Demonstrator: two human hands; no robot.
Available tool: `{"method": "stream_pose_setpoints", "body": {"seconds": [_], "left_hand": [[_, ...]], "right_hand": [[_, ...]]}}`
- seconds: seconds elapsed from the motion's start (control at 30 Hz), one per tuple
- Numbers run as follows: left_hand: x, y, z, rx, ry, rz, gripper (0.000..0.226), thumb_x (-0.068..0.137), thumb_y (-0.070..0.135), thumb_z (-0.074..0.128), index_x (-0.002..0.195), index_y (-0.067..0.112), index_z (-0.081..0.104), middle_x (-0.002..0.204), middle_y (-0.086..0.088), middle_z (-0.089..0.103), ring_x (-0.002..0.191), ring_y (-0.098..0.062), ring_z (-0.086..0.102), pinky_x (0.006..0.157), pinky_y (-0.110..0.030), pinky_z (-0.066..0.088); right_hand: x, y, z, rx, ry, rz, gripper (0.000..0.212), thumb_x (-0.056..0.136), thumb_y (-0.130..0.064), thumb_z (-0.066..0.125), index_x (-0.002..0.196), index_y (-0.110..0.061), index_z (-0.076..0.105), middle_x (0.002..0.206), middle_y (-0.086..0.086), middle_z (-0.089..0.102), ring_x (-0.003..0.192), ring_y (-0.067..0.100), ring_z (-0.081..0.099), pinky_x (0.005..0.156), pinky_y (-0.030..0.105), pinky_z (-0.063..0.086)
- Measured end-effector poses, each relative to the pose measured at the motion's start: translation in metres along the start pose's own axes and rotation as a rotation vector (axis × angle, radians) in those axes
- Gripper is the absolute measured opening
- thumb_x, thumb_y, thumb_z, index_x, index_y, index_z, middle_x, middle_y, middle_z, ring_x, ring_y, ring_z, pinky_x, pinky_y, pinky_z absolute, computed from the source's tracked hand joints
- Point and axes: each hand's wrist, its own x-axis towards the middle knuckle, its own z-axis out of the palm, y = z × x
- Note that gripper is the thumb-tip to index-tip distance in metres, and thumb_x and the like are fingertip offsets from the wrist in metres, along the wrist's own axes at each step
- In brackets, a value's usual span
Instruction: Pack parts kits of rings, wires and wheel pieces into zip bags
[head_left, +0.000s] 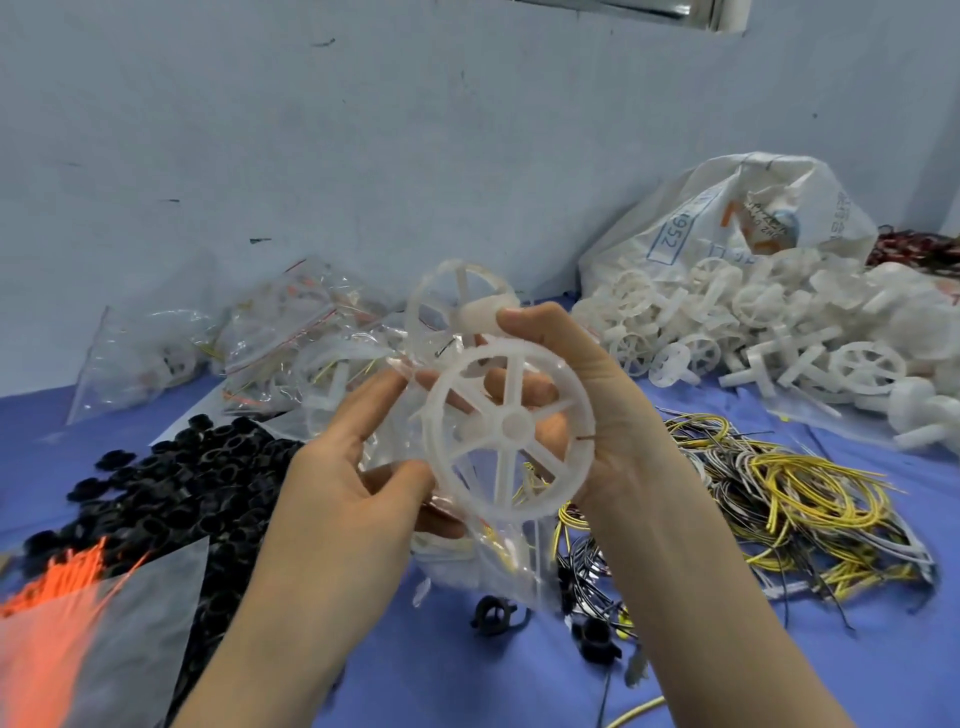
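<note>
Head view, blue tabletop (447, 670), scuffed pale wall (363, 156)

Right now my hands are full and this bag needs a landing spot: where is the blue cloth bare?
Bare blue cloth lies at right, this side of the wire tangle. A smaller patch sits at left, between the packed bags and the black rings. Crowded: the white wheel pile at back right, and the centre, strewn with loose rings.
</note>
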Motion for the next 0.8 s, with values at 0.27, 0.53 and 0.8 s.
{"method": "stream_pose_setpoints", "body": {"seconds": [0.27, 0.53, 0.8], "left_hand": [[0.000, 0.007, -0.003, -0.006, 0.066, 0.022, 0.057, 0.081, -0.010, 0.065, 0.116, 0.034, 0.068, 0.119, 0.005, 0.068, 0.059, -0.007, 0.068, 0.049, -0.017, 0.052], [-0.005, 0.017, -0.008, 0.163, 0.136, -0.031, 0.056, 0.084, -0.014, 0.051, 0.095, 0.038, 0.068, 0.121, 0.040, 0.053, 0.039, -0.010, 0.055, 0.041, -0.016, 0.045], [-0.005, 0.012, -0.005, 0.366, 0.080, 0.034, 0.066, 0.081, 0.000, 0.054, 0.121, 0.053, 0.056, 0.106, 0.017, 0.071, 0.050, -0.006, 0.063, 0.050, -0.013, 0.046]], "right_hand": [[0.012, 0.014, -0.008, -0.077, 0.126, -0.137, 0.073, 0.072, -0.005, 0.072, 0.137, -0.008, 0.039, 0.093, 0.020, 0.059, 0.088, 0.034, 0.051, 0.075, 0.049, 0.049], [0.022, 0.008, -0.022, -0.313, 0.351, -0.500, 0.054, 0.074, -0.001, 0.072, 0.113, -0.025, 0.045, 0.093, 0.008, 0.063, 0.069, 0.019, 0.062, 0.054, 0.029, 0.053], [0.016, 0.019, -0.014, -0.837, 0.153, -0.729, 0.063, 0.067, -0.009, 0.078, 0.115, -0.033, 0.044, 0.102, -0.008, 0.058, 0.063, -0.001, 0.061, 0.055, 0.011, 0.046]]}}
